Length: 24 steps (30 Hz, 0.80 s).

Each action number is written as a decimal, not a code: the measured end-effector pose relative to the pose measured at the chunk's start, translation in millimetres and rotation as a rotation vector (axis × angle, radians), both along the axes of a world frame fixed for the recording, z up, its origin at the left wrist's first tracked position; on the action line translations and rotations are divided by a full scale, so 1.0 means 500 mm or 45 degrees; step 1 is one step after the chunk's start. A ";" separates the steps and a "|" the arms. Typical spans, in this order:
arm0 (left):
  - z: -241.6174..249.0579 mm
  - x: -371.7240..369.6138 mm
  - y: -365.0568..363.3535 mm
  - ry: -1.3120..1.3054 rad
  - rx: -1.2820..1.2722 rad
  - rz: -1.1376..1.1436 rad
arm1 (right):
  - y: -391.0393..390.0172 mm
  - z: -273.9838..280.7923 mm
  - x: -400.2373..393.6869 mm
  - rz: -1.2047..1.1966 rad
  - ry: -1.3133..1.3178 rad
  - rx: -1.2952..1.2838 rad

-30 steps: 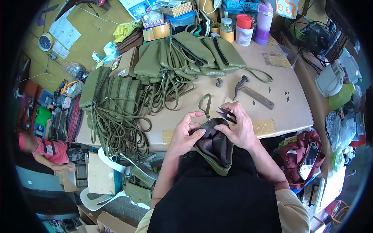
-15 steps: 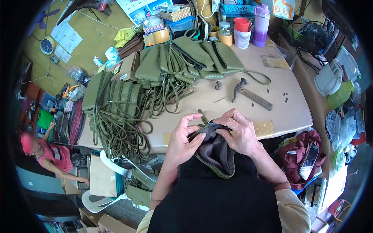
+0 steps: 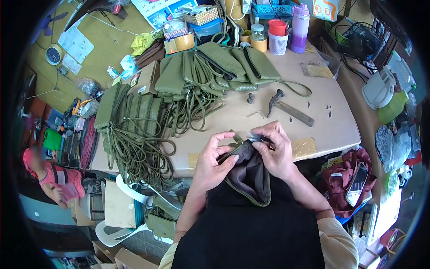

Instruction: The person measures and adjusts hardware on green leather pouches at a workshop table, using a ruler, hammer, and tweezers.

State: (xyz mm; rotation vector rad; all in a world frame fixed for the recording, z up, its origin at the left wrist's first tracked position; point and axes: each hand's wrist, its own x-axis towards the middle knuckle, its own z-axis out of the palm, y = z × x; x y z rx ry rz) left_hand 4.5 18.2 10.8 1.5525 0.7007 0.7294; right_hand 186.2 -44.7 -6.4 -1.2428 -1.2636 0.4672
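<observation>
An olive green pouch [image 3: 267, 197] with a dark lining is held mouth-up in front of my body, its opening spread wide. My left hand [image 3: 216, 157] pinches the left side of the rim, thumb inside and index finger stretched along the outside. At the far edge of the mouth, my right hand [image 3: 277, 150] is closed, with a small grey shiny piece [image 3: 254, 136] showing at its fingertips. Exactly what that piece is cannot be made out. A short olive strap end [image 3: 236, 136] sticks up beyond the rim, between the hands.
Stacked olive pouches [image 3: 172, 74] with looped straps [image 3: 139, 152] cover the table's left and back. A hammer [image 3: 293, 113] lies beyond my hands, near small dark bits. A purple bottle [image 3: 299, 31] stands behind. A maroon bag [image 3: 333, 181] holds a phone. Another person [image 3: 58, 179] is at far left.
My right hand has lifted and turned slightly at the rim, and the grey shiny piece now shows at its fingertips. The left hand keeps its hold. The other person's arm has drawn in.
</observation>
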 end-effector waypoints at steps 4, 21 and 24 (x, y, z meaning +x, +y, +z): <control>-0.021 -0.005 0.015 -0.152 -0.157 -0.050 | 0.019 -0.003 0.039 0.201 -0.064 -0.229; -0.046 0.033 0.041 0.352 1.011 0.158 | 0.057 -0.104 0.043 0.499 0.432 -0.595; -0.067 0.036 0.052 0.400 1.009 0.184 | 0.049 -0.068 0.018 0.220 -0.044 -0.343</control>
